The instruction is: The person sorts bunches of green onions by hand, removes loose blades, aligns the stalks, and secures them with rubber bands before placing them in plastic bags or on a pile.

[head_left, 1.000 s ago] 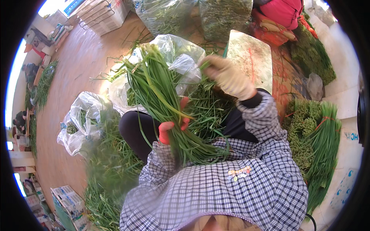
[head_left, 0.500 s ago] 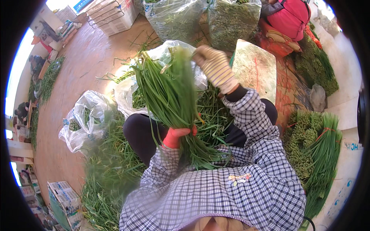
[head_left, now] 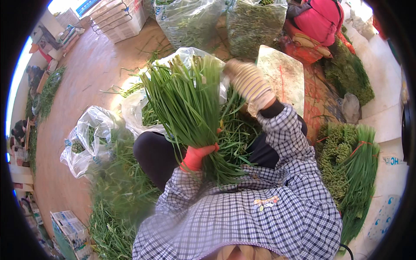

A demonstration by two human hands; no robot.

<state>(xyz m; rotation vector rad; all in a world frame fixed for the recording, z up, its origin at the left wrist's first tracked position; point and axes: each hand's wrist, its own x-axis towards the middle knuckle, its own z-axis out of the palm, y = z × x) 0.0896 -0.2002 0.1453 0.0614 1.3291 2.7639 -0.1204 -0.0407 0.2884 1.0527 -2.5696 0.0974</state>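
My left hand (head_left: 198, 157), in a coral-red glove, is closed around the lower part of a large bunch of green chives (head_left: 184, 102). The bunch stands upright and fans out, its paler ends at the top and loose tips drooping over my lap. Beside the upper right of the bunch is my right hand (head_left: 251, 84), in a cream glove with dark stripes. Motion smears its fingers, so whether they hold a stalk cannot be made out. Loose green leaves (head_left: 238, 143) lie between my knees, just behind the bunch.
Heaped greens (head_left: 117, 203) and a crumpled clear plastic bag (head_left: 93, 130) lie to my left. Tied green bundles (head_left: 359, 169) are stacked at my right. A pale board (head_left: 281, 76) lies ahead, with full clear sacks (head_left: 255, 28) behind it. A pink-clad person (head_left: 318, 21) sits far right.
The right hand has shifted slightly right and down, its fingers now more blurred. The bunch's top is sharper and its ends more spread. The whole view has shifted a little; the left hand keeps its hold.
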